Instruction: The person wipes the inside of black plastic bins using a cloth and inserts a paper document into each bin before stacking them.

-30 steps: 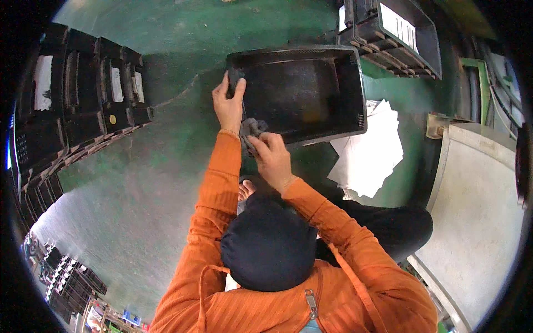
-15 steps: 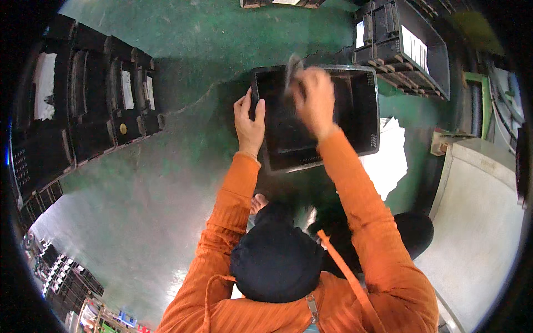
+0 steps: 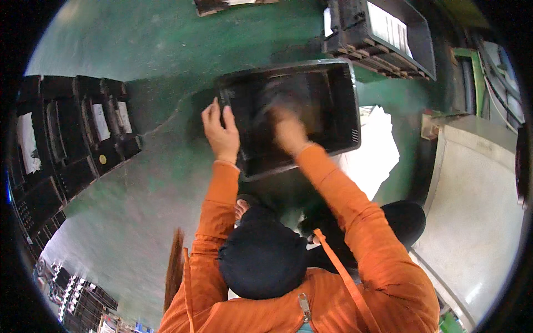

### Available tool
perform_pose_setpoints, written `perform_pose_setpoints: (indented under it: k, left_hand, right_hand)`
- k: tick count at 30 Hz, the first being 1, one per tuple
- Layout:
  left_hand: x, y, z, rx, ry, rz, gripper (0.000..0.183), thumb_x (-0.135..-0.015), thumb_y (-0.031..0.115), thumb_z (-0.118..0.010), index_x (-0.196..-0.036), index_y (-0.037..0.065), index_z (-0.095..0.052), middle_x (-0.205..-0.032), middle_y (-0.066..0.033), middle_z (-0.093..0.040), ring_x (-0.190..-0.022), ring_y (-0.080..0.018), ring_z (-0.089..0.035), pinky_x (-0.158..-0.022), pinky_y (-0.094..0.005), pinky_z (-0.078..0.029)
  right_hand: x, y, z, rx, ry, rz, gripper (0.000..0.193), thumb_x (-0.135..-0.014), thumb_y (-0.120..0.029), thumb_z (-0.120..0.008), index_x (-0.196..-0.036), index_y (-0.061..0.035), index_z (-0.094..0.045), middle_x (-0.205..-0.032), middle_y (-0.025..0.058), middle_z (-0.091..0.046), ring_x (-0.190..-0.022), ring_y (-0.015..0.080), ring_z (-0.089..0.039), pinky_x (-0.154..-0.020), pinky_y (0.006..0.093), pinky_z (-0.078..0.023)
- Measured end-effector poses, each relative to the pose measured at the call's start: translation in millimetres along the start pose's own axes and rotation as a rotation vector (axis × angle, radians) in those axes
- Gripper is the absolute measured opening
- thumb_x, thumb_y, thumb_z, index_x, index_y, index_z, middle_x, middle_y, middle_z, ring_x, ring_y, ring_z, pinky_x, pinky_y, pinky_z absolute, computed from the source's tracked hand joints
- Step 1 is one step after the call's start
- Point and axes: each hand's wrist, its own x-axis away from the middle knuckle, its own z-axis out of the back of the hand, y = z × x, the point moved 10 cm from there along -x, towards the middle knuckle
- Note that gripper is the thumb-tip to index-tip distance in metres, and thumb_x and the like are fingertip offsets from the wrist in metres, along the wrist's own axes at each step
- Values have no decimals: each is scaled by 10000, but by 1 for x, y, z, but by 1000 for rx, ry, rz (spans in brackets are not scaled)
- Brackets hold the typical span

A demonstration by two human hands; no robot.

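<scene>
A black plastic crate point(image 3: 348, 105) sits in front of me, its inside facing up. My left hand point(image 3: 222, 136) grips the crate's left rim, with the thumb on the inner side and the fingers outside. Inside the crate is my right hand point(image 3: 290, 132), low over the bottom and smeared by motion. A blurred greyish thing point(image 3: 272, 100) shows at its fingers; its kind cannot be made out. White paper sheets point(image 3: 372, 152) lie on the floor, partly covered by the crate's right side.
Stacked black crates point(image 3: 55, 133) with white labels stand at the left. More black crates point(image 3: 383, 44) are at the far right. A pale cabinet-like block point(image 3: 472, 222) stands close on my right. The green floor point(image 3: 161, 166) runs between them.
My right hand has moved from near the crate's far edge down toward its middle, with the greyish thing. The crate and my left hand appear farther left as the whole view has shifted.
</scene>
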Motion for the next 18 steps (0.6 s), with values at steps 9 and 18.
perform_pose_setpoints:
  k: [9,18]
  left_hand:
    - [-1,22,-9,-218,-57,-127,373,-885,221,-521,-1167,-22,-532,-1156,-173,-488,-1072,-340,-471,-899,-404,-390]
    - [42,52,-46,936,-409,392,467,-898,371,-475,-1268,91,-432,-1242,-125,-476,-1087,-257,-483,-827,-353,-474]
  right_hand:
    - [18,94,50,-217,10,-371,280,-684,-132,-648,-942,-237,-673,-1133,115,-494,-1034,348,-508,-852,411,-469]
    - [133,145,169,-1420,474,-191,542,-765,-87,-666,-1267,-112,-464,-1146,111,-535,-991,194,-546,-776,313,-494]
